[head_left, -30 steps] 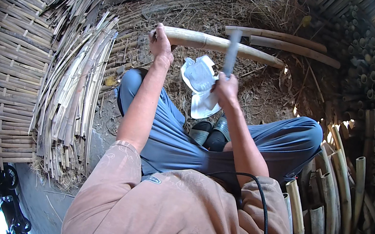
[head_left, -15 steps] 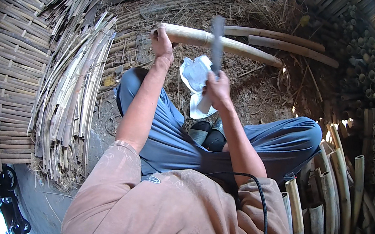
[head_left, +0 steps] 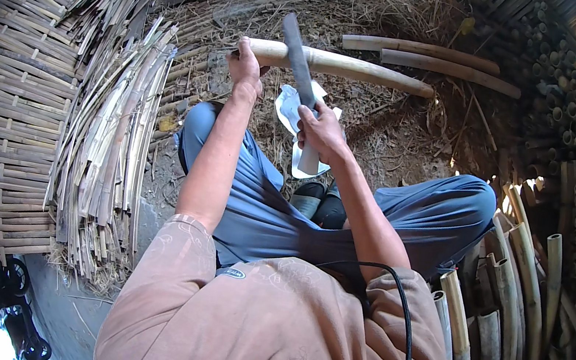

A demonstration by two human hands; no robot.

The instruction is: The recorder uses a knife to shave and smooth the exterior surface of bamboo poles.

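Note:
My left hand (head_left: 246,72) grips the left end of a pale bamboo pole (head_left: 364,71), which lies crosswise in front of me. The fingers wrap behind that end and are partly hidden. In my right hand (head_left: 323,130) is a machete (head_left: 296,56), held by its light-coloured handle. Its dark, broad blade slants up to the left and crosses over the pole, a short way right of my left hand. Whether the edge touches the bamboo I cannot tell. Below the blade a crumpled white and light-blue wrapper (head_left: 287,108) lies on the ground, partly covered by my right hand.
Two more bamboo poles (head_left: 426,54) lie beyond the held one. Split bamboo strips (head_left: 118,147) are heaped at the left beside a woven bamboo panel (head_left: 8,108). Cut bamboo tubes (head_left: 499,308) stand at the right, with a stack of bamboo (head_left: 569,95) behind. Straw litters the ground.
The machete has swung left along the pole, its blade going from nearly upright to slanting left. My right hand moved slightly left. My left hand keeps its hold on the bamboo.

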